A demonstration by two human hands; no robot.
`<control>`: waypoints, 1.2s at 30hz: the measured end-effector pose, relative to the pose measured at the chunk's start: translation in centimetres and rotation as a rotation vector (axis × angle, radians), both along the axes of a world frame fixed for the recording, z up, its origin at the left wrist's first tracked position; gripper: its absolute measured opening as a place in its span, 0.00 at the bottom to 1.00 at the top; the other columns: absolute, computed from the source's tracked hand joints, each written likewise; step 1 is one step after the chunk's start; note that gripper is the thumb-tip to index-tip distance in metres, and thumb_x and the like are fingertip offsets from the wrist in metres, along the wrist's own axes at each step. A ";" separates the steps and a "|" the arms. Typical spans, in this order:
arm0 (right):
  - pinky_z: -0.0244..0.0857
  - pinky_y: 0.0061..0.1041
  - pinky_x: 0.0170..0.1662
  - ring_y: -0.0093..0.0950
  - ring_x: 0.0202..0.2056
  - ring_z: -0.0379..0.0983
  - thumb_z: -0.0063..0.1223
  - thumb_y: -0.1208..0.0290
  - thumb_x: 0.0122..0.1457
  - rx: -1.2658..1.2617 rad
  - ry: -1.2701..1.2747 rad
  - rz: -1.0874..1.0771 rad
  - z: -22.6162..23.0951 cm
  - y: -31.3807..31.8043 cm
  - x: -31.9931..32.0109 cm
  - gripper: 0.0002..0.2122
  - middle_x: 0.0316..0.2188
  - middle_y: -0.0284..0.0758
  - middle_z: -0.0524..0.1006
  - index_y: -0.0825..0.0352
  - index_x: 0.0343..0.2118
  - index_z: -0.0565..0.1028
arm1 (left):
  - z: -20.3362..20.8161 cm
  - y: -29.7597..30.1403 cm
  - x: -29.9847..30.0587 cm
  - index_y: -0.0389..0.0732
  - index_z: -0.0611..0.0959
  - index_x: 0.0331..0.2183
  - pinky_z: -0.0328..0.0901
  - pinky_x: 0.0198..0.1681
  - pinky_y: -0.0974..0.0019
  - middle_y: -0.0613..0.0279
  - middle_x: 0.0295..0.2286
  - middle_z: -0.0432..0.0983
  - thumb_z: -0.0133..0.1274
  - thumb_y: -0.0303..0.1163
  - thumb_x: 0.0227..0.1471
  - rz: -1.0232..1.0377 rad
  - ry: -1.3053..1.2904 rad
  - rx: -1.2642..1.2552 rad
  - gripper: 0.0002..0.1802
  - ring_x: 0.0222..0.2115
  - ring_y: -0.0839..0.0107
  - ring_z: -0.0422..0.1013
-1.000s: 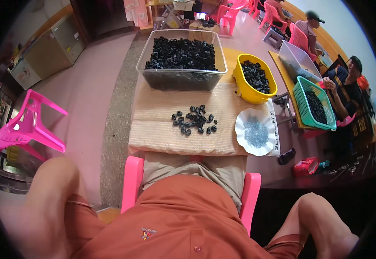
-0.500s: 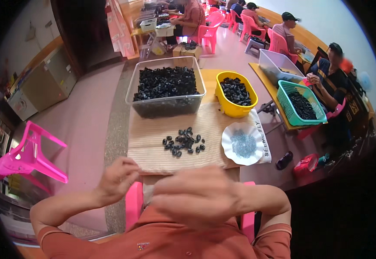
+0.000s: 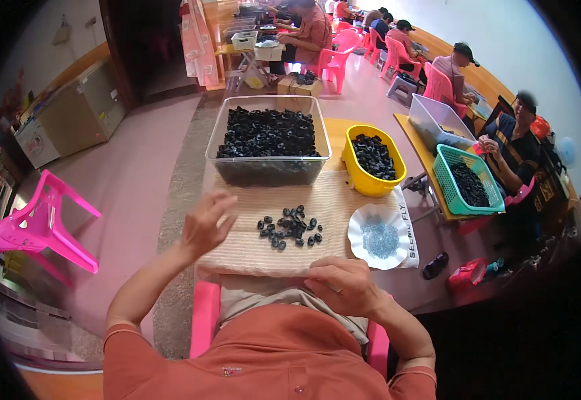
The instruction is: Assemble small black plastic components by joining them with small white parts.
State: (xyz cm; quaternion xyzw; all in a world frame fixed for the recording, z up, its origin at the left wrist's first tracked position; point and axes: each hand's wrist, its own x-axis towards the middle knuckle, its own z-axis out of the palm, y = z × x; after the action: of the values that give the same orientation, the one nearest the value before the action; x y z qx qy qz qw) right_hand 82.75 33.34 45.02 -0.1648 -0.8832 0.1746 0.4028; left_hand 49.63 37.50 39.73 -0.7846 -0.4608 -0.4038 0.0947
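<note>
Small black ring-shaped parts lie in a loose cluster on the ribbed beige cloth. To the left of the cluster hovers my left hand, its fingers apart and slightly blurred, with nothing visible in them. Over the cloth's near edge is my right hand, fingers curled in against the thumb; whatever they hold, if anything, is hidden. A white wavy-rimmed dish of small clear bluish pieces stands just right of that hand.
A clear bin heaped with black parts stands at the back, beside a yellow tub of more. To the right, a side table carries a green basket and a clear bin. A pink chair stands left; people sit beyond.
My left hand has moved forward over the cloth and its fingers have spread. My right hand has moved right, from in front of my chest to the cloth's near edge. The view has shifted slightly.
</note>
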 end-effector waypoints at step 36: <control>0.65 0.48 0.55 0.52 0.51 0.69 0.61 0.78 0.50 0.043 -0.574 -0.855 -13.6 -10.0 11.3 0.17 0.49 0.48 0.72 0.69 0.44 0.75 | -6.9 6.3 10.7 0.38 0.85 0.35 0.69 0.41 0.56 0.54 0.34 0.79 0.62 0.29 0.48 0.126 -0.538 -0.267 0.10 0.37 0.53 0.74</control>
State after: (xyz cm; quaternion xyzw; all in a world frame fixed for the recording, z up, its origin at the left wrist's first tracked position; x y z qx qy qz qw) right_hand 94.09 23.30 31.39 -0.5440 -0.8154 -0.0762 0.1827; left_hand 60.28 43.85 32.85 -0.6250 -0.5660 -0.5262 -0.1097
